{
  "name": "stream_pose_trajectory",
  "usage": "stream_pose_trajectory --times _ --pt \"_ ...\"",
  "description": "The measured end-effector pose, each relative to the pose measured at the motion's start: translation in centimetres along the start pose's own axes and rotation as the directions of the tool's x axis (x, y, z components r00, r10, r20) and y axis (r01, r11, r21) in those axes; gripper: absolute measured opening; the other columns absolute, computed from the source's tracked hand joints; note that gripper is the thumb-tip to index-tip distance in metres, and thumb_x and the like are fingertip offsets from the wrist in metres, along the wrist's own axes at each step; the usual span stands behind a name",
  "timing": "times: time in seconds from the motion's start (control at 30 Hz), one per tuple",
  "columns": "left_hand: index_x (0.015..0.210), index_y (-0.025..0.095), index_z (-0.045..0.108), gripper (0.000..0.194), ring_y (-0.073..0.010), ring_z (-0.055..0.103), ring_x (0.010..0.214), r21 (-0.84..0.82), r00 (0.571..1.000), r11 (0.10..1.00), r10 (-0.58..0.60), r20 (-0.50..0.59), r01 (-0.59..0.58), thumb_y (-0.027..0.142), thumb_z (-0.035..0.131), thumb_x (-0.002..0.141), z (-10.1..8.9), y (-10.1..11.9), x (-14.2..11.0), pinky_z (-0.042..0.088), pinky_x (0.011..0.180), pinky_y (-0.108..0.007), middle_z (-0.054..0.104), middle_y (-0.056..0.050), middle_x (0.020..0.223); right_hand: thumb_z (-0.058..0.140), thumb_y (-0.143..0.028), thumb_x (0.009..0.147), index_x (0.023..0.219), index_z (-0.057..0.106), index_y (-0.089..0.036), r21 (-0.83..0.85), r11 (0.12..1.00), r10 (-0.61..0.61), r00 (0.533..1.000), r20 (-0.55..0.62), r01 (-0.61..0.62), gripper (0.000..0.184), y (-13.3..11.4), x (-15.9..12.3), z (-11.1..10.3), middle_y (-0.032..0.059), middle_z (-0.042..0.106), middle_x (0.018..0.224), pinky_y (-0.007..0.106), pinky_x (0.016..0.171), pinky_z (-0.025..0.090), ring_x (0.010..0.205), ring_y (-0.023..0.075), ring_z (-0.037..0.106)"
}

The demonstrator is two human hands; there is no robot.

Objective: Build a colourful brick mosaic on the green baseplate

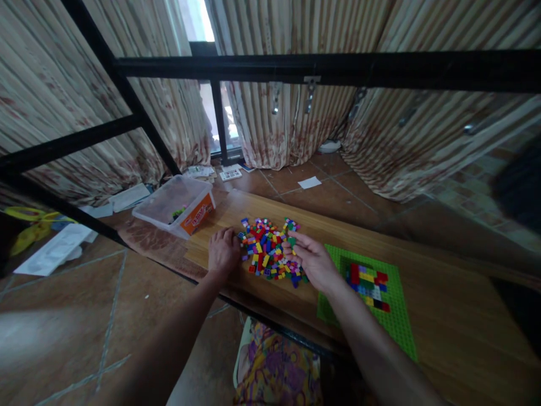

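A loose pile of colourful toy building bricks (264, 248) is spread on the wooden board. My left hand (224, 249) rests palm down at the pile's left edge, its fingers slightly bent and reaching the nearest bricks; no held brick shows there. Over the pile's right side, my right hand (310, 256) pinches a small green brick (291, 241) between thumb and fingers. To the right of that hand lies a green baseplate (399, 293), partly covered by my forearm. Red, yellow, blue, white and black bricks form a built patch (367, 285) on it.
A clear plastic box (169, 206) with an orange label and a few pieces inside stands at the board's left end. Black metal bars (270, 67) cross in front of the curtains (253, 124). Papers (310, 182) lie on the tiled floor beyond the wooden board (448, 293).
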State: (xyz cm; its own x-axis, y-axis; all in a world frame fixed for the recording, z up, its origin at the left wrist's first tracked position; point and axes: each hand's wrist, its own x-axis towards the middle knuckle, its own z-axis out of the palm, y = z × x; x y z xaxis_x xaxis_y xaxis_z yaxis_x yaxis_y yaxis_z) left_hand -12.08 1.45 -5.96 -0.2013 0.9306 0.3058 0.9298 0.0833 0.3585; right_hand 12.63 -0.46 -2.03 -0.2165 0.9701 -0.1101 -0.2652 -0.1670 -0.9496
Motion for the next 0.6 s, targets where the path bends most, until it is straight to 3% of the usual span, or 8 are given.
stream_pose_trajectory --times 0.13,0.23,0.27,0.33,0.4,0.5,0.6 --pt "0.117 0.013 0.062 0.036 -0.0256 0.054 0.118 -0.184 0.981 0.979 -0.118 -0.153 0.089 0.026 0.042 0.09 -1.0 0.1 -0.6 0.042 0.104 -0.041 0.062 -0.015 0.122 0.07 -0.041 0.075 0.123 0.058 -0.026 -0.013 1.0 -0.022 1.0 -0.021 0.021 0.052 -0.9 -2.8 0.0 0.0031 0.072 0.09 0.039 0.081 0.055 0.079 0.0164 0.067" --pt "0.117 0.015 0.061 0.035 -0.0229 0.057 0.114 -0.407 0.951 0.907 -0.215 -0.224 0.109 0.031 0.043 0.091 -2.8 2.3 -3.3 0.044 0.102 -0.038 0.063 -0.012 0.119 0.068 -0.042 0.077 0.122 0.056 -0.025 -0.078 0.996 -0.036 0.999 -0.041 0.032 0.049 -1.1 -4.8 -0.1 0.0028 0.071 0.087 0.036 0.074 0.056 0.076 0.0158 0.067" --pt "0.119 0.017 0.06 0.037 -0.0215 0.059 0.107 -0.513 0.962 0.851 -0.225 -0.157 0.115 0.036 0.044 0.092 -3.5 3.5 -4.6 0.047 0.097 -0.036 0.064 -0.01 0.114 0.067 -0.043 0.078 0.121 0.056 -0.025 -0.107 0.994 -0.029 0.998 -0.047 0.024 0.048 -1.1 -5.5 -0.1 0.0026 0.071 0.086 0.034 0.07 0.056 0.074 0.0155 0.066" --pt "0.118 0.02 0.062 0.038 -0.0206 0.062 0.101 -0.712 0.988 0.687 -0.138 0.066 0.144 0.043 0.049 0.09 -4.9 6.3 -7.4 0.049 0.092 -0.034 0.067 -0.007 0.108 0.063 -0.044 0.082 0.121 0.055 -0.024 -0.177 0.984 0.002 0.999 -0.049 -0.011 0.044 -1.0 -7.1 -0.1 0.0016 0.07 0.082 0.029 0.059 0.053 0.065 0.014 0.064" --pt "0.111 0.023 0.066 0.033 -0.0205 0.062 0.1 -0.795 0.956 0.553 -0.011 0.293 0.25 0.044 0.059 0.086 -6.0 9.0 -9.9 0.049 0.09 -0.033 0.068 -0.005 0.103 0.057 -0.042 0.087 0.121 0.054 -0.025 -0.261 0.964 0.042 0.999 -0.018 -0.045 0.038 -0.9 -8.8 0.0 0.0004 0.068 0.081 0.026 0.054 0.049 0.059 0.0123 0.06" --pt "0.104 0.023 0.067 0.032 -0.0187 0.065 0.08 -0.806 0.811 0.3 0.142 0.567 0.511 0.041 0.069 0.078 -6.6 11.4 -12.3 0.052 0.076 -0.031 0.069 -0.003 0.084 0.052 -0.037 0.091 0.12 0.053 -0.027 -0.362 0.93 0.088 0.995 0.052 -0.063 0.031 -0.4 -11.2 0.0 -0.0004 0.067 0.083 0.026 0.056 0.046 0.059 0.0116 0.058" --pt "0.096 0.021 0.065 0.031 -0.0131 0.059 0.062 -0.707 0.675 0.202 0.212 0.707 0.678 0.04 0.073 0.074 -6.6 11.7 -13.1 0.046 0.06 -0.025 0.065 0.0 0.071 0.05 -0.033 0.092 0.125 0.05 -0.028 -0.443 0.893 0.124 0.99 0.073 -0.079 0.032 0.4 -13.2 -0.1 -0.0021 0.065 0.078 0.026 0.058 0.044 0.06 0.0119 0.056"
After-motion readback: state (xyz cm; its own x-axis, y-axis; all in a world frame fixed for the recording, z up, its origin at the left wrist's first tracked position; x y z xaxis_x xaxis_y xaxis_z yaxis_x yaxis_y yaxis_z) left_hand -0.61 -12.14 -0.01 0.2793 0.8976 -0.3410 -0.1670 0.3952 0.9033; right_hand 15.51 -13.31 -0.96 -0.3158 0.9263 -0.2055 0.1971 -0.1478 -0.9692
